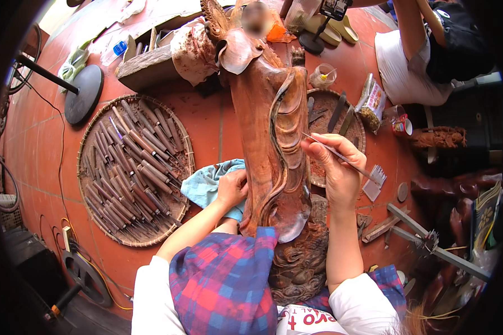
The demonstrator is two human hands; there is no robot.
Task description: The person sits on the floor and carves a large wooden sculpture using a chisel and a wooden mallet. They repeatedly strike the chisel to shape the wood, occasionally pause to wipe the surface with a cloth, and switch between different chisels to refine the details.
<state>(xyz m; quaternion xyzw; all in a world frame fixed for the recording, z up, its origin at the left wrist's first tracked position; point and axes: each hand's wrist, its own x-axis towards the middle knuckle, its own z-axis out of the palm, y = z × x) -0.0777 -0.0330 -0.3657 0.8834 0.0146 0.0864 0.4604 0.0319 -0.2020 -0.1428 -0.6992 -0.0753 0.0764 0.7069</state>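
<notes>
A carved reddish-brown wooden statue with draped folds and a swirling carved base leans away from me between my arms. In my right hand a thin rod-like tool is pinched, its fine tip at the carved folds on the statue's right side. Whether it is a brush or a scraper I cannot tell. My left hand rests with curled fingers against the statue's left side, over a light blue cloth. Its fingertips are hidden, so what they grip does not show. Plaid red-and-blue fabric covers my lap.
A round woven tray of many wooden-handled carving tools lies left on the red tiled floor. A second tray with flat dark tools sits behind my right hand. A black round stand base, a metal frame and another person are around.
</notes>
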